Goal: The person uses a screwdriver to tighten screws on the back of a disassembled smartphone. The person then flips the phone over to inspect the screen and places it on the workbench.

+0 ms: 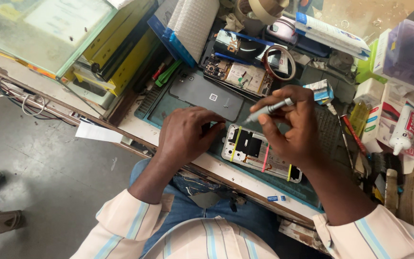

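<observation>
Seen from the head camera looking down, a person's left hand (184, 136) rests with fingers curled together on the near end of an opened phone (259, 154), which lies on a green work mat (161, 108) at the front edge of a cluttered bench. The right hand (291, 127) has its fingers clamped on a grey screwdriver (268, 109), tip angled down just above the phone. A grey back cover (207, 94) lies just behind.

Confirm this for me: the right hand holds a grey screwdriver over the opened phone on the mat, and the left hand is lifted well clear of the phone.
Not quite. In the head view the left hand is not lifted clear: it rests on the mat at the end of the opened phone, fingers touching it. The right hand does hold the grey screwdriver over the phone.
</observation>
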